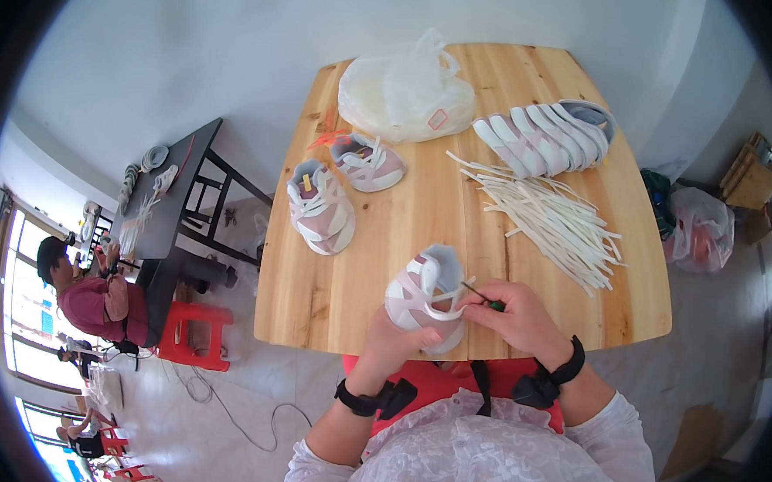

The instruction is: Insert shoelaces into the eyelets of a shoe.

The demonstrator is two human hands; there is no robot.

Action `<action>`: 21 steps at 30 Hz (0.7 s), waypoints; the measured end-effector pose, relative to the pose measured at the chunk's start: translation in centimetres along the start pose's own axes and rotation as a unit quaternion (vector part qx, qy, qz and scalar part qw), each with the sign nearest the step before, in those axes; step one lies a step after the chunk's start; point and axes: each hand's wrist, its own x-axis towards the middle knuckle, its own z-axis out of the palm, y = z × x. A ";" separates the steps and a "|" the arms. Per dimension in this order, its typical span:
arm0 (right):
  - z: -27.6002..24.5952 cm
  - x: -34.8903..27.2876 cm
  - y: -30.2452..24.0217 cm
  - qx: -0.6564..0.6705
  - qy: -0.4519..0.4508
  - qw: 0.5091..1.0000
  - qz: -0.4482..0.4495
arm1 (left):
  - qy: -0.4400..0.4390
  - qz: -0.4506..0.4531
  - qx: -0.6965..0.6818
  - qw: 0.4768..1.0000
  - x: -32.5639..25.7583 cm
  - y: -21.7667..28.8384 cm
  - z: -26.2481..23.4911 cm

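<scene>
A pale pink and white shoe upper [407, 305] stands at the table's near edge. My left hand [391, 344] is closed on its near left side, thumb across the front. A white lace [440, 314] runs over its opening and reaches toward my right fingers. In my right hand [526, 318], closed at the right of the shoe, is a thin metal pick with a green handle [496, 306]; its shaft points up and left toward the opening. Whether my fingertips also pinch the lace, I cannot tell. Two laced shoe uppers, one nearer [328, 220] and one farther [374, 172], sit on the left.
Loose white laces [553, 219] lie heaped on the right of the wooden table [386, 232]. Behind them is a nested row of shoe uppers [540, 140]; a white plastic bag [398, 93] sits at the back. Far left, another person [103, 300] sits at a dark table [175, 186].
</scene>
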 end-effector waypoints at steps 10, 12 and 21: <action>-1.5 1.1 -2.0 -0.003 -0.009 0.999 0.045 | 0.019 -0.091 0.017 0.996 1.0 0.6 0.7; -1.7 1.3 -2.0 0.040 -0.039 0.998 0.016 | 0.042 -0.080 -0.043 0.995 1.0 1.0 1.5; 0.0 2.4 -1.8 -0.101 -0.046 0.988 -0.108 | 0.031 -0.112 -0.061 0.991 1.3 1.3 1.4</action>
